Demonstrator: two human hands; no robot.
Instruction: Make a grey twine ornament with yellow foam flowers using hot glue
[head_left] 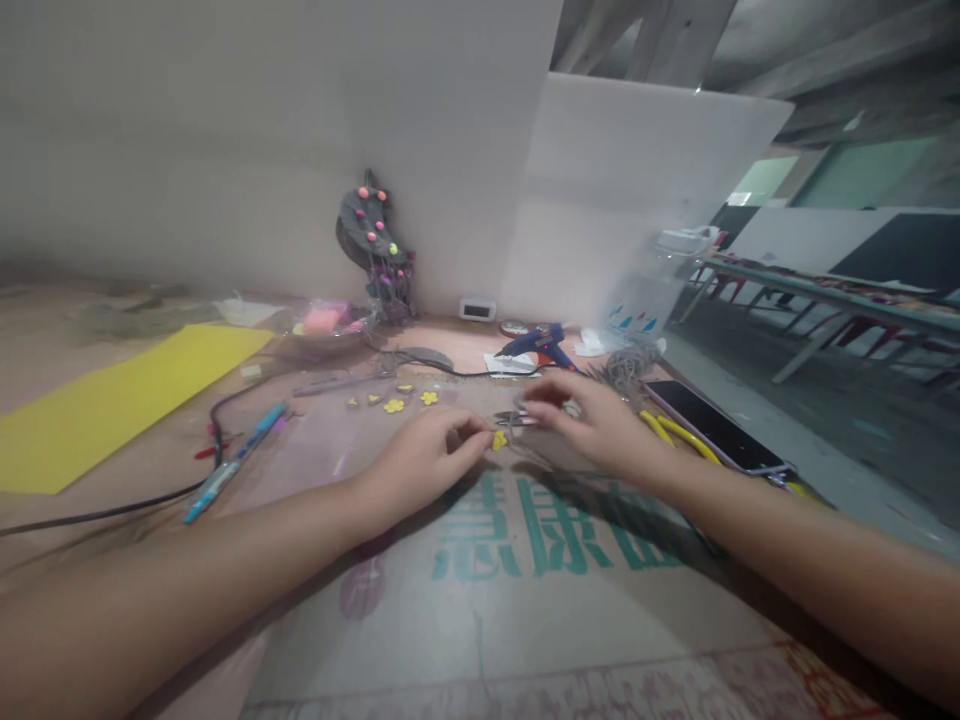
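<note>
My left hand (431, 450) is closed in a pinch, thumb and forefinger holding the edge of a small yellow flower (499, 440). A thin grey strand seems to rise from that flower. Just to the right, my right hand (581, 415) has its fingers curled, with something greyish at the blurred tips that I cannot make out. Between the hands, a dark metal tool tip (511, 418) lies on the table. More yellow flowers (394, 406) and small yellow pieces (374, 399) lie beyond my left hand.
A blue glue gun (546, 345) stands at the back, near grey yarn (626, 368). At right lie yellow handles (686, 438) and a phone (716, 425). Yellow sheet (127, 410), blue pen (236, 462) and black cable (112, 515) are left. A moon-shaped decoration (364, 228) stands behind.
</note>
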